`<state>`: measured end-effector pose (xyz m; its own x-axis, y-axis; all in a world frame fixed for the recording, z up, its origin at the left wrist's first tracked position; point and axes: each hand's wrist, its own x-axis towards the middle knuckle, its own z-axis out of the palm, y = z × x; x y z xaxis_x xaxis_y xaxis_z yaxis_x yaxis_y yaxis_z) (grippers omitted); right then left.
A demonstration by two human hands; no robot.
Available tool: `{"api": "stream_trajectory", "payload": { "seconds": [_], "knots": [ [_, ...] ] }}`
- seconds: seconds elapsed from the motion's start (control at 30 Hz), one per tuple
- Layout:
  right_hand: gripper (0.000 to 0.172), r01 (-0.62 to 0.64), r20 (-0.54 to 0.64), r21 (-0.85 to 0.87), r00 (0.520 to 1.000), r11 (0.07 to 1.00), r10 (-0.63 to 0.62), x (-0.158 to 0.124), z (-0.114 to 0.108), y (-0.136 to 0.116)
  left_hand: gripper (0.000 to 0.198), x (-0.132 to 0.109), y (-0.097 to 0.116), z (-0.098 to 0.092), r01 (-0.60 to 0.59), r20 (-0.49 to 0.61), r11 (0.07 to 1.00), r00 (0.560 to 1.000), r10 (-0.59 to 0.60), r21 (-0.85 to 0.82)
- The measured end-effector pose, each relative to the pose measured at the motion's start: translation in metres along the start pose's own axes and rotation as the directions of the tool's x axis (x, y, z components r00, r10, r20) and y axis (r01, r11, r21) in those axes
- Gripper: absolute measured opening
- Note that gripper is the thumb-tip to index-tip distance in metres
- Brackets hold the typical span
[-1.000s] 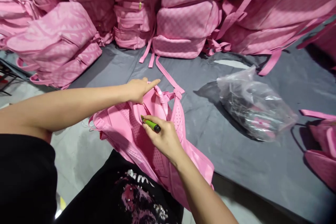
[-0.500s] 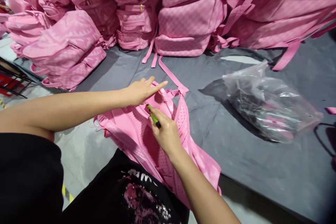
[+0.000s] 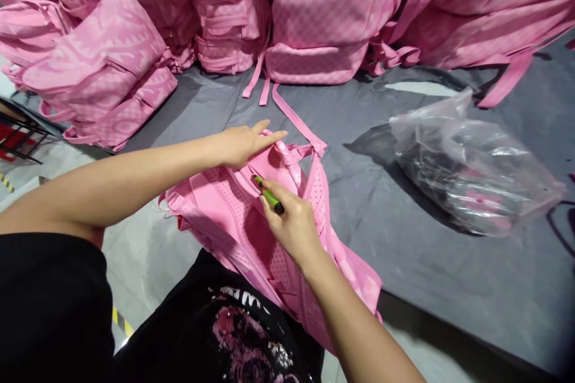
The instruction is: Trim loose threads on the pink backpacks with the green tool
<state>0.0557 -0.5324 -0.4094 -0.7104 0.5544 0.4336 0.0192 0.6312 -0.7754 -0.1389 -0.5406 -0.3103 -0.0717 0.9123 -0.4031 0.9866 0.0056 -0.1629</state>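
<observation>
A pink backpack point(image 3: 215, 203) lies on its front at the table's edge, its padded back and perforated shoulder straps facing up. My left hand point(image 3: 245, 145) rests on the backpack's top end with its fingers stretched apart. In my right hand point(image 3: 290, 215) is a slim green-and-black tool point(image 3: 272, 198), closed between thumb and fingers; its exact kind is unclear. The tool's tip points at the upper back panel, just below my left hand. A pink strap point(image 3: 296, 119) runs from the backpack's top across the table.
Stacked pink backpacks point(image 3: 323, 18) line the back of the grey-covered table point(image 3: 431, 293). Another pink backpack point(image 3: 103, 72) sits at the left. A clear plastic bag point(image 3: 471, 167) with dark and pink contents lies on the right. Grey floor point(image 3: 148, 269) shows below left.
My right hand and the tool have shifted slightly right and down, showing more of the green handle. My left hand stays on the backpack's top. The whole view has tilted slightly.
</observation>
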Motion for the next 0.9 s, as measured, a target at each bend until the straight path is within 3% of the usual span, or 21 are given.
{"api": "stream_trajectory", "payload": {
  "seconds": [0.17,0.3,0.6,0.9],
  "knots": [
    [0.035,0.010,0.048,-0.104,0.999,0.995,-0.005,0.013,0.008,-0.002,0.104,0.006,0.003,0.003,0.036,0.016,0.999,0.999,-0.037,0.017],
    [0.031,0.002,0.000,-0.229,1.000,0.973,-0.002,0.014,0.014,-0.005,0.109,0.008,0.007,0.000,0.040,0.036,0.999,0.999,-0.040,-0.006],
    [0.025,-0.091,-0.167,-0.256,0.985,0.962,0.049,0.009,0.026,-0.009,0.104,0.010,0.000,0.004,-0.009,-0.009,1.000,1.000,0.008,-0.017],
    [0.028,-0.141,-0.170,-0.240,0.980,0.961,0.102,0.011,0.030,-0.016,0.102,0.012,-0.001,0.006,-0.025,-0.015,1.000,1.000,0.025,0.000]
  ]
}}
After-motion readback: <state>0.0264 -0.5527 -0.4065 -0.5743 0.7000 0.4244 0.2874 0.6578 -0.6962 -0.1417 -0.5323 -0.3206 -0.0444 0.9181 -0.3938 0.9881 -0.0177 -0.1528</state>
